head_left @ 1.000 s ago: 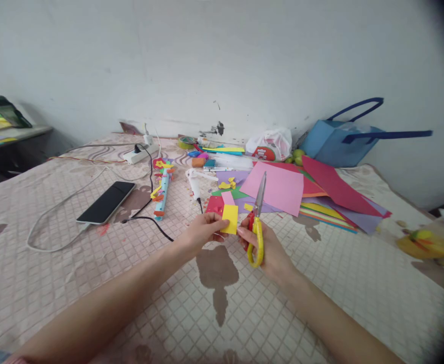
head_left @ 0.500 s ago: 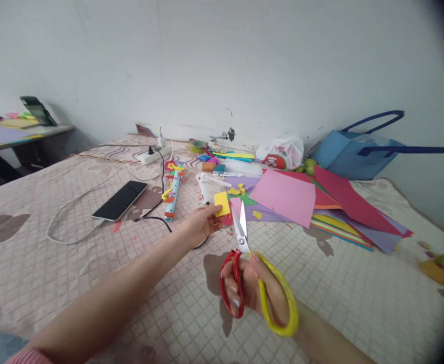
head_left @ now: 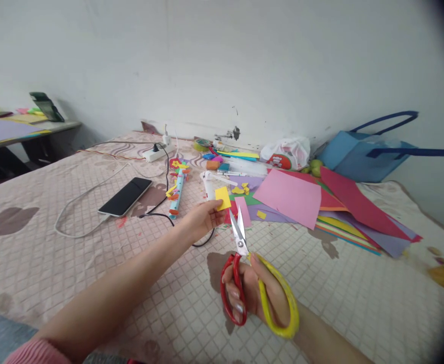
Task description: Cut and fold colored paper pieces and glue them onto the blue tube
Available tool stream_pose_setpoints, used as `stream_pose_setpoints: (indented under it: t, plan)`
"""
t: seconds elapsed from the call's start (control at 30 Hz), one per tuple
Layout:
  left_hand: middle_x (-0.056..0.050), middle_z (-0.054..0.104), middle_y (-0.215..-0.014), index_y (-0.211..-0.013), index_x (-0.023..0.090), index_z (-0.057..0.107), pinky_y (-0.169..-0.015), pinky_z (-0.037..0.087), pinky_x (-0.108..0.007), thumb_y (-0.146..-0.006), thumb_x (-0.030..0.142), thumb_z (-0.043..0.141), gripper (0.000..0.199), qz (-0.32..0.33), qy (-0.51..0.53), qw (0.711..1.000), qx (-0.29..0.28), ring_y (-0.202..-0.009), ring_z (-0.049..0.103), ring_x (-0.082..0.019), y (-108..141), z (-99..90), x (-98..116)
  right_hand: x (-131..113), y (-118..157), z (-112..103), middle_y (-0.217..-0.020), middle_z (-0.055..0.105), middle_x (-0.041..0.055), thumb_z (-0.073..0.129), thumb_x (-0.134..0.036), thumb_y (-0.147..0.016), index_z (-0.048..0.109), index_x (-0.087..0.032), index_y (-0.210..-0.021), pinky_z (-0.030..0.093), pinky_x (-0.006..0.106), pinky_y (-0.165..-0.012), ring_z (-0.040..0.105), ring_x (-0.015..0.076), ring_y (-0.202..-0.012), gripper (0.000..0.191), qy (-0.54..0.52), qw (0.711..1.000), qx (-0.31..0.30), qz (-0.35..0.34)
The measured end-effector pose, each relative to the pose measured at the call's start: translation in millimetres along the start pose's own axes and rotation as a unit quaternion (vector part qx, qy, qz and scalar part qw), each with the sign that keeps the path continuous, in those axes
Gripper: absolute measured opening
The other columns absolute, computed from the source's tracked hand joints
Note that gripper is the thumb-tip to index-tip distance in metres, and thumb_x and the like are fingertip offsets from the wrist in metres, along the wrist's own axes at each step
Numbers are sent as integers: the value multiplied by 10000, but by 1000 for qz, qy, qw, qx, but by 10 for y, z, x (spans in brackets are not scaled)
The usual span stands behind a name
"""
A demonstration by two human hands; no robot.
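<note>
The small yellow paper piece sits at the fingertips of your left hand, near the middle of the table. You pinch it by its near left corner, thumb on top, so most of it sticks out past your fingers toward the far side. Your right hand holds the scissors, your fingers through the red loop and your thumb at the yellow one. The blades are parted and point away from you; their tips lie just beside the paper's near right corner, and you cannot tell whether they touch it.

Just right of the yellow piece lies a pink strip, with yellow scraps a little farther off. A white glue gun is just to the left, then a decorated blue stick and, farther left, a phone. To the right is a large pink sheet; at the far right stands a blue bag.
</note>
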State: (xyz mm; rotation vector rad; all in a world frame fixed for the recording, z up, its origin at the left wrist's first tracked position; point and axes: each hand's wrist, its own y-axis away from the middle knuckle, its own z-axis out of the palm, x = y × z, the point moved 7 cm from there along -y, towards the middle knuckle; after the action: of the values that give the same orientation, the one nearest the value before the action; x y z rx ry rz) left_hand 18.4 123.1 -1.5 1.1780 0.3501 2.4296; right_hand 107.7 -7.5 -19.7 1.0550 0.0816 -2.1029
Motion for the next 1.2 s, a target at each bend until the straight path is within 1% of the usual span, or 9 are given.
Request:
stream_pose_setpoints:
  t: [0.07,0.2,0.5,0.63,0.8,1.03,1.2]
  plan:
    - [-41,622,-631,-736,104,571,-496,484,-183,-775,114,567,41,0,-1,1000,2,-528,590,-89,1,-3,0,-7,-5,3,-606,432,8,439,-720,-681,642,-197,-775,389,275,-452,410,126,-473,569,4,1000,2,-3]
    - [-36,610,-612,-724,104,565,-490,481,-184,-776,115,564,53,-3,-4,1000,0,-515,582,-88,10,7,2,-16,-9,1,-596,435,7,464,-709,-674,630,-196,-728,391,273,-453,411,124,-473,541,1,1000,5,-6]
    - [-40,613,-611,-732,98,564,-491,483,-178,-793,111,542,66,-5,-1,1000,-11,-519,588,-86,21,21,-4,-15,-7,-16,-597,436,1,477,-712,-669,630,-170,-762,409,267,-449,409,115,-477,570,-16,1000,9,-2]
    - [-42,615,-615,-735,95,563,-483,484,-180,-798,106,534,70,-6,-2,1000,-9,-517,591,-88,26,30,-1,-7,-7,-24,-592,445,4,456,-708,-692,615,-157,-763,411,266,-445,419,116,-472,578,-25,1000,14,2]
    - [-44,618,-619,-737,93,567,-485,488,-180,-799,98,533,71,-8,0,1000,-9,-516,593,-88,35,25,0,-13,1,-33,-595,452,8,429,-662,-745,596,-141,-755,413,261,-438,429,114,-469,547,-20,1000,24,-3]
    - [-46,618,-617,-751,88,572,-497,493,-178,-797,110,540,60,-7,-1,1000,-14,-519,590,-87,13,10,-1,-22,3,0,-597,450,4,397,-655,-769,580,-134,-759,417,257,-433,436,107,-458,553,-23,1000,14,-11]
    - [-55,635,-655,-782,84,581,-514,499,-183,-792,105,545,43,-11,-1,1000,-15,-547,604,-94,5,13,-7,-35,4,12,-592,445,3,389,-655,-776,565,-127,-764,403,248,-436,431,103,-464,557,-24,1000,12,-15]
